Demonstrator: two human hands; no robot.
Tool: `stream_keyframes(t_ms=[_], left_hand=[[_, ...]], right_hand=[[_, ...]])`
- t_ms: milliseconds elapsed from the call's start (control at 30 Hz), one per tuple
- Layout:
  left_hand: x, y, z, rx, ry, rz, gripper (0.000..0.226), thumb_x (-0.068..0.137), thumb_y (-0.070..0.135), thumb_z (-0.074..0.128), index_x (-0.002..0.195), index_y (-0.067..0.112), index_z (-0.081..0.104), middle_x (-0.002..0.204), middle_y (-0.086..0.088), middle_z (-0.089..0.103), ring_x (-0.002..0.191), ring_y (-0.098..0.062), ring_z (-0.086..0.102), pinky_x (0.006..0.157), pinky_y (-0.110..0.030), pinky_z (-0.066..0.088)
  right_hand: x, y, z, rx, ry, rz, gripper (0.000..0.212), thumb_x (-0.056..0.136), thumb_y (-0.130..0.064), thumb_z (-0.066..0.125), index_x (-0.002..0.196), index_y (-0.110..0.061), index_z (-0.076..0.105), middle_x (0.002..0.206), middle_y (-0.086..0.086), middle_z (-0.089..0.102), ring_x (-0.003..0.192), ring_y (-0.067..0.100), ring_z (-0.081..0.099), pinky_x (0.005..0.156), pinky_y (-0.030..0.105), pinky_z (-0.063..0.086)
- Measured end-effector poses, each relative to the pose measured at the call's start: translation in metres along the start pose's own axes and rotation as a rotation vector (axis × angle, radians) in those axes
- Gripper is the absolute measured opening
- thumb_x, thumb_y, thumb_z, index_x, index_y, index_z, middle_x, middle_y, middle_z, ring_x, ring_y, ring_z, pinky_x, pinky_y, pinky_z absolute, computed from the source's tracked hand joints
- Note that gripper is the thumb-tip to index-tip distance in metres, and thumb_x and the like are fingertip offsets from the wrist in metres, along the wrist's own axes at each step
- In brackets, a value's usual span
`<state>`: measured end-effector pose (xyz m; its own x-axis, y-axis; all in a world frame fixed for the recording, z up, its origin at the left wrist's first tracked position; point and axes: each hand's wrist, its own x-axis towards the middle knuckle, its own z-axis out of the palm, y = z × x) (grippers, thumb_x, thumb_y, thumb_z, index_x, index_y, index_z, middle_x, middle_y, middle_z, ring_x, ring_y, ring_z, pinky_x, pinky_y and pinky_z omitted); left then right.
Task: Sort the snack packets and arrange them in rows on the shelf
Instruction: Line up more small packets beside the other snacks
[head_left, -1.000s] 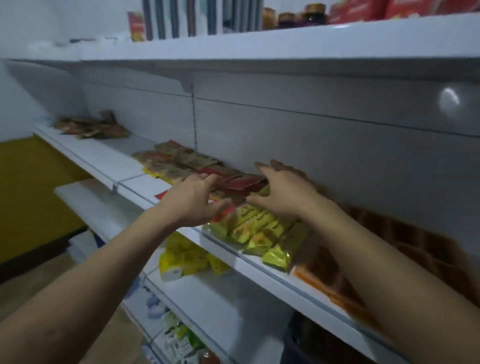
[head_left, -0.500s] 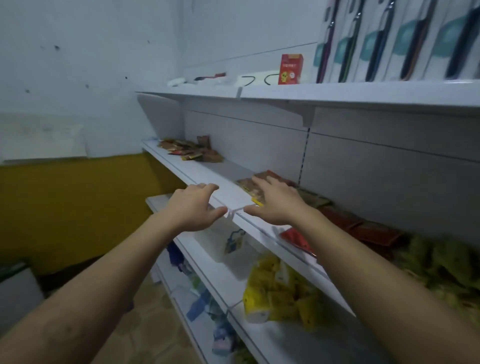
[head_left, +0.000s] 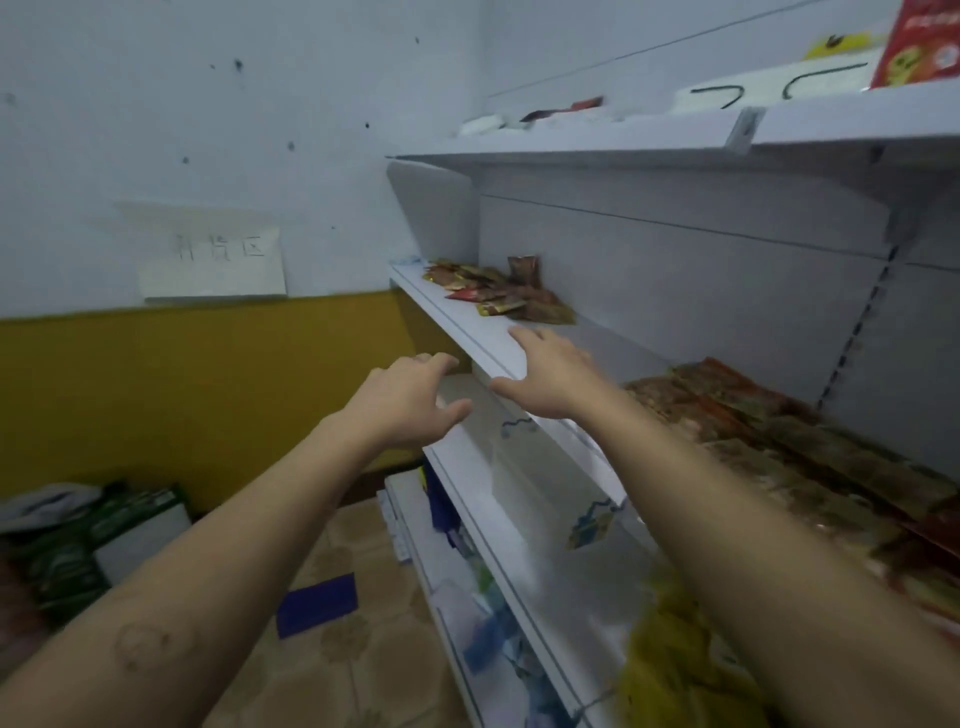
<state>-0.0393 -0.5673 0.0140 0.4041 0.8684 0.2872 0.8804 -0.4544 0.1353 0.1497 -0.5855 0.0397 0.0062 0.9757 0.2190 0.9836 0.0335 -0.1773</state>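
A loose pile of brown and red snack packets (head_left: 501, 288) lies at the far left end of the white middle shelf (head_left: 467, 332). Rows of brown and red packets (head_left: 769, 421) cover the same shelf at the right. My right hand (head_left: 550, 371) hovers over the bare shelf front between them, fingers spread and empty, a little short of the pile. My left hand (head_left: 410, 397) floats in front of the shelf edge, fingers loosely bent, holding nothing.
The upper shelf (head_left: 597, 145) overhangs, carrying a red box (head_left: 919, 47) and white items. Lower shelves hold yellow packets (head_left: 670, 670) and blue-white goods. On the floor lie a blue card (head_left: 317, 605) and green cartons (head_left: 104, 535). A paper sign (head_left: 213, 260) hangs on the left wall.
My view and both hands have swung left along the shelf, away from the yellow and red packets toward the far pile. Both hands stay empty.
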Motion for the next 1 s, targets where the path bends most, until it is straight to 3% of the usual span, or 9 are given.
stream_keyframes(t_ms=[267,533,833,1000], left_hand=[[0.146,-0.093,0.043,0.013,-0.058,-0.068,0.065,0.090,0.062,0.051,0.144,0.028,0.038,0.146,0.000,0.048,0.131,-0.022,0.047,0.102,-0.045,0.046],[0.251,-0.149,0.086,-0.058,-0.098,-0.036,0.062,0.091,0.059,0.052,0.142,0.027,0.042,0.144,0.000,0.050,0.130,-0.021,0.047,0.102,-0.043,0.045],[0.378,-0.171,0.143,-0.159,-0.134,0.167,0.058,0.093,0.055,0.051,0.143,0.026,0.042,0.143,0.000,0.050,0.127,-0.021,0.049,0.100,-0.042,0.047],[0.472,-0.190,0.181,-0.240,-0.097,0.347,0.052,0.094,0.048,0.053,0.139,0.023,0.048,0.138,-0.003,0.053,0.125,-0.024,0.047,0.102,-0.041,0.043]], right_hand=[[0.186,0.000,0.076,0.086,-0.010,0.000,0.081,0.088,-0.063,0.054,0.154,-0.028,0.021,0.161,0.008,0.023,0.144,0.032,0.026,0.115,0.052,0.023],[0.283,0.027,0.117,0.067,-0.081,0.073,0.079,0.089,-0.060,0.054,0.153,-0.026,0.024,0.159,0.007,0.025,0.142,0.032,0.028,0.113,0.050,0.025],[0.368,0.069,0.149,0.051,-0.035,0.289,0.070,0.088,-0.053,0.057,0.148,-0.023,0.035,0.150,0.006,0.038,0.135,0.029,0.038,0.109,0.046,0.033],[0.432,0.084,0.157,0.074,0.156,0.419,0.043,0.085,-0.041,0.061,0.124,-0.022,0.059,0.128,0.002,0.060,0.118,0.026,0.054,0.095,0.038,0.046]])
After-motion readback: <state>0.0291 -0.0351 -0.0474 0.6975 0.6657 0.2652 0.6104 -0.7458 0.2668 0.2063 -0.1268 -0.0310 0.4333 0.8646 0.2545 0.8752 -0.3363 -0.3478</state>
